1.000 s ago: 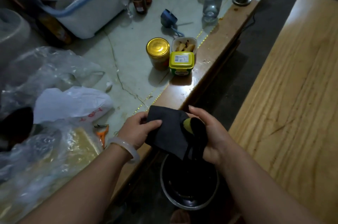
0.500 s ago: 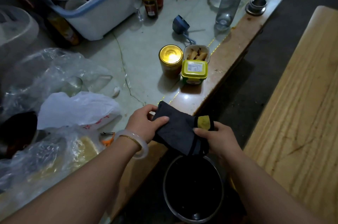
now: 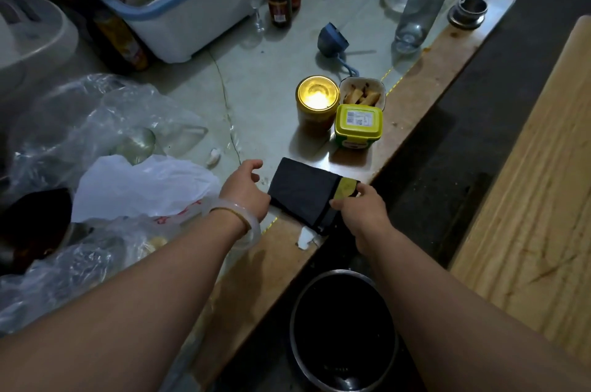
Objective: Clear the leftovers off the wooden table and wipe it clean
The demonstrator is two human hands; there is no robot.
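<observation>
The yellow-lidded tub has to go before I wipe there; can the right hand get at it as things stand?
Probably yes. The yellow-lidded tub stands just beyond the dark cloth with nothing between, but the right hand pinches that cloth's yellow corner and would need to let go first.

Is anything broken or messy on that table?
Yes. A long thin crack runs down the pale tabletop, from near the plastic tub toward the left hand. A white chipped patch shows on the brown edge just below the dark cloth. A small white scrap lies beside the crack.
</observation>
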